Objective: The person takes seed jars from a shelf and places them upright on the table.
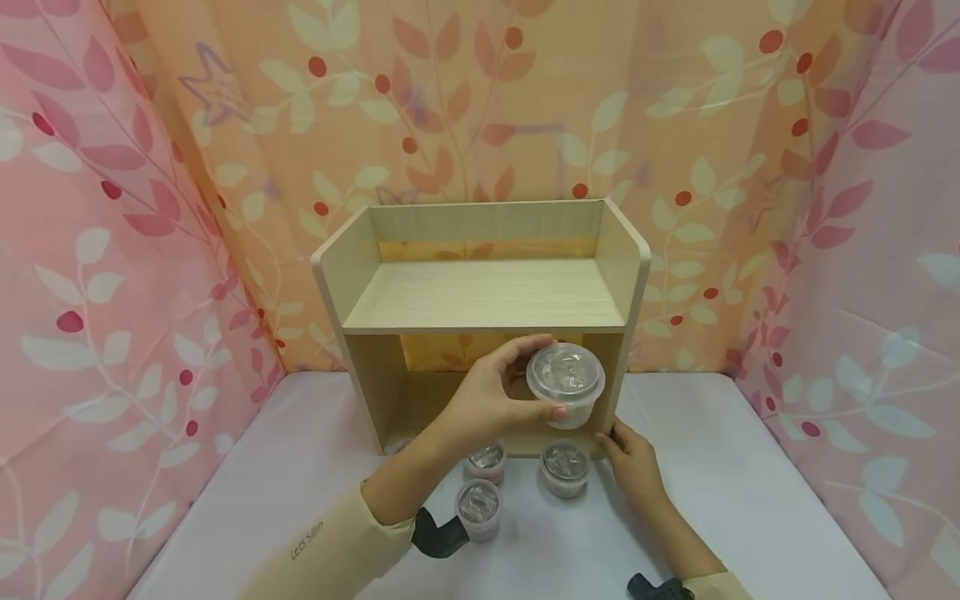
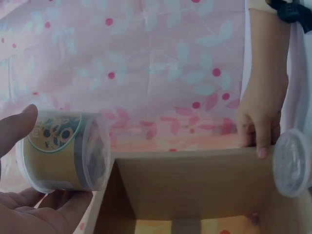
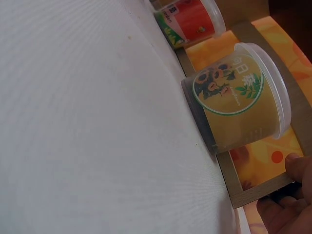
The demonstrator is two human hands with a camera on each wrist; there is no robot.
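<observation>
My left hand (image 1: 542, 377) holds a clear lidded plastic cup (image 1: 565, 383) in front of the wooden shelf (image 1: 487, 292), just below its upper board. The left wrist view shows this cup (image 2: 63, 151) on its side between thumb and fingers (image 2: 48, 212), with a yellow sunflower label. My right hand (image 1: 609, 435) is low at the shelf's right side panel (image 1: 621, 367), thumb on one side of its front edge and fingers (image 3: 280, 212) on the other. Three more lidded cups (image 1: 565, 468) (image 1: 486, 461) (image 1: 477, 508) stand on the table between my arms.
The shelf stands on a white table (image 1: 712, 467), backed and flanked by leaf-patterned curtains (image 1: 112, 250). The right wrist view shows a yellow-labelled cup (image 3: 239, 97) and a red-labelled cup (image 3: 192, 17) by the shelf's base (image 3: 258, 192). Both shelf levels hold nothing.
</observation>
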